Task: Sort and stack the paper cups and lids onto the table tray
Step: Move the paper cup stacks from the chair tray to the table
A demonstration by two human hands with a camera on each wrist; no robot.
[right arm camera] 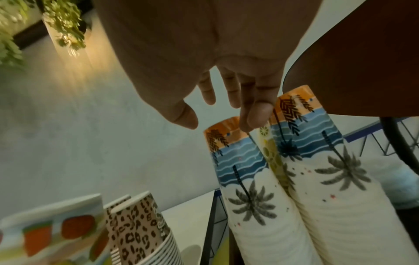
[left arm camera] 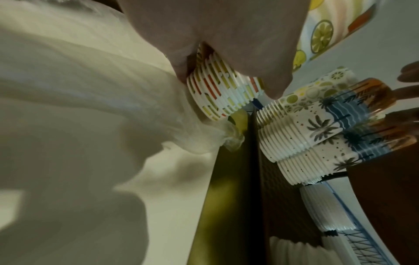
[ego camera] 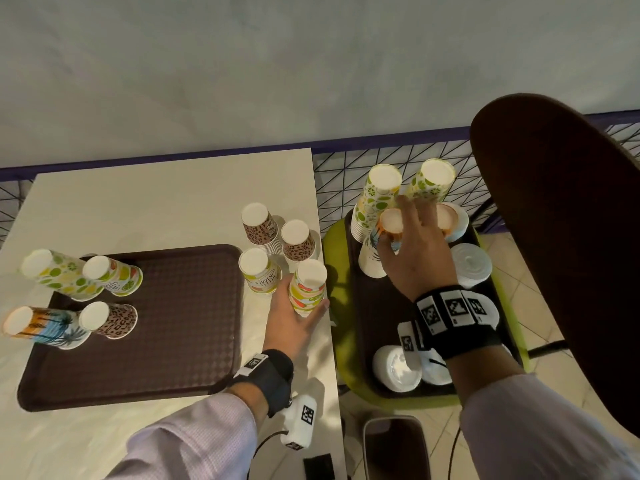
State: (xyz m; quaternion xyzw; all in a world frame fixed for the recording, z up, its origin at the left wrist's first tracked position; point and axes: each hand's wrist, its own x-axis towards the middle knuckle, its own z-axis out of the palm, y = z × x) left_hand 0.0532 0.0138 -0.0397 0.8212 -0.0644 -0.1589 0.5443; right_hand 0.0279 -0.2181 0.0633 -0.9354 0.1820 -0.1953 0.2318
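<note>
Left hand (ego camera: 294,320) has its fingers wrapped round the fruit-print cup stack (ego camera: 308,289) at the table's right edge while the right hand (ego camera: 412,251) hovers with spread, empty fingers over the palm-print stacks (right arm camera: 249,179) on the side tray (ego camera: 363,341), so either tall stack could easily topple if nudged.

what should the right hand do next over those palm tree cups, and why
Probably lower and close round one palm tree cup stack. The right hand hovers spread above both stacks with fingers at the tops, gripping nothing, while the left hand already holds the fruit cup stack.
</note>
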